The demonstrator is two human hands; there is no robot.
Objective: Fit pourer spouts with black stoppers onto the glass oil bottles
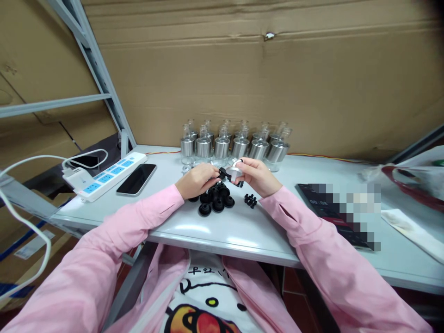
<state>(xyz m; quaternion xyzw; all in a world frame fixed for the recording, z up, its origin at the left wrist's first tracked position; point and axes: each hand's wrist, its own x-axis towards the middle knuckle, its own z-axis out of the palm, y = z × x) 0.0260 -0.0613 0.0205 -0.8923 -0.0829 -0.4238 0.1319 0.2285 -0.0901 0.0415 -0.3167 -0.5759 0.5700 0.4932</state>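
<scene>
My left hand (198, 179) is closed with its fingertips on a small black part (224, 174). In my right hand (258, 175) is a shiny silver cap-like piece (236, 172), pinched between thumb and fingers. The two parts meet or nearly meet; I cannot tell whether they are joined. Just below my left hand lies a pile of black round caps (218, 203). A cluster of small black plugs (250, 200) sits under my right hand. Behind both hands stand several glass bottles (222, 147) with brushed metal sleeves, in rows.
To the left are a white power strip (111, 175) with a plugged-in charger (78, 179) and a phone (137, 179). At right lie a dark tablet-like device (322, 208), partly pixelated, and a white strip (411, 231). Cardboard (194, 69) backs the table.
</scene>
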